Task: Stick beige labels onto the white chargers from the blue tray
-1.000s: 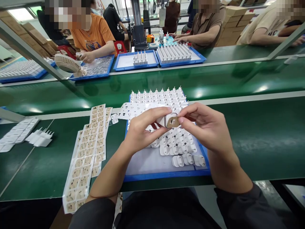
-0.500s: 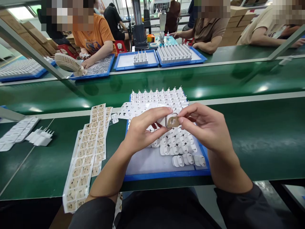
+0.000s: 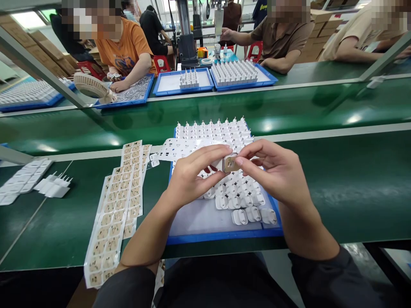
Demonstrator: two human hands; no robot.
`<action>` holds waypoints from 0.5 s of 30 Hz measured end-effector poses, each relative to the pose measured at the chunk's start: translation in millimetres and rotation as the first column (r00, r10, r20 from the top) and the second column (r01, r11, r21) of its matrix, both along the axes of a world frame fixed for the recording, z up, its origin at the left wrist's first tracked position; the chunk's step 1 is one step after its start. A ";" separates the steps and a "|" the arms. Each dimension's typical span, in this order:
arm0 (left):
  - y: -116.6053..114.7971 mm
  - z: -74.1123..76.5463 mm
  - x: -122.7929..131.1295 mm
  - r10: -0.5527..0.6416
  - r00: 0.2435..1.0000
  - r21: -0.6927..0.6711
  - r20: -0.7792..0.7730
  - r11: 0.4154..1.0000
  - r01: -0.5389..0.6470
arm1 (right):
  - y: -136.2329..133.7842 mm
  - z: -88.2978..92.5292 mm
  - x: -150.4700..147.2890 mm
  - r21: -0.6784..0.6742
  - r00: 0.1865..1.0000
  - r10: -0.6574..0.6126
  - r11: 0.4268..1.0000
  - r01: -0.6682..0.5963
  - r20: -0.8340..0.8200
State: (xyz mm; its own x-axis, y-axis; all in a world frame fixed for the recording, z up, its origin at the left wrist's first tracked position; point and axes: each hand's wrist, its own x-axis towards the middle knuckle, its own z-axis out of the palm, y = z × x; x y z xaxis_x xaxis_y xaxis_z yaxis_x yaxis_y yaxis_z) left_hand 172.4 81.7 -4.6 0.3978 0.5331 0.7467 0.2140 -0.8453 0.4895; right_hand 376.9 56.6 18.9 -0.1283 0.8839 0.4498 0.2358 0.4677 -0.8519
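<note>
Between thumb and fingers, my left hand grips a white plug charger, its flat end turned to the right. A tan sticker with small dark cutouts lies over that end. My right hand is closed in a pinch at the sticker's right edge, thumb and forefinger touching it. Whether the whole sticker is stuck down I cannot tell. Below both hands is a blue-rimmed tray with rows of white plug chargers. Part of the rows is hidden behind my hands.
Sheets of tan stickers lie left of the tray. A white sheet with cutouts overlaps the tray. Further left are white plug pieces and flat white parts. Across the green bench, co-workers sit behind more blue trays.
My right fingers have moved slightly left over the charger, and the sticker now sits closer over its end. Across the bench, a co-worker's arm has risen toward the machine.
</note>
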 end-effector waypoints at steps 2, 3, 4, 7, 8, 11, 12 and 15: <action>-0.3 -0.2 0.2 0.001 1.000 0.004 -0.003 1.000 -0.001 | -0.3 0.1 -0.2 0.002 1.000 -0.004 1.000 0.004 0.004; -0.4 -0.4 0.3 0.002 1.000 0.003 -0.003 1.000 -0.002 | -0.4 0.1 -0.3 0.005 1.000 -0.006 1.000 0.006 0.005; -0.5 -0.5 0.4 0.003 1.000 0.003 -0.003 1.000 -0.003 | -0.5 0.2 -0.4 0.007 1.000 -0.007 1.000 0.007 0.006; -0.7 -0.6 0.5 0.009 1.000 0.004 -0.008 1.000 -0.009 | -0.5 0.2 -0.8 0.009 1.000 -0.013 1.000 0.012 0.014; -0.7 -0.6 0.4 0.013 1.000 0.005 -0.011 1.000 -0.013 | -0.4 0.1 -1.0 0.007 1.000 -0.016 1.000 0.016 0.017; -0.5 -0.4 0.3 0.017 1.000 0.010 -0.022 1.000 -0.017 | -0.1 -0.3 -1.3 0.002 0.999 -0.026 1.000 0.026 0.023; -0.5 -0.3 0.2 0.017 1.000 0.013 -0.024 1.000 -0.017 | -0.1 -0.3 -1.4 0.001 0.999 -0.029 1.000 0.029 0.024; -0.8 -0.6 0.3 0.023 0.999 0.015 -0.029 1.000 -0.023 | -0.2 0.1 -1.3 -0.001 0.999 -0.035 0.999 0.035 0.036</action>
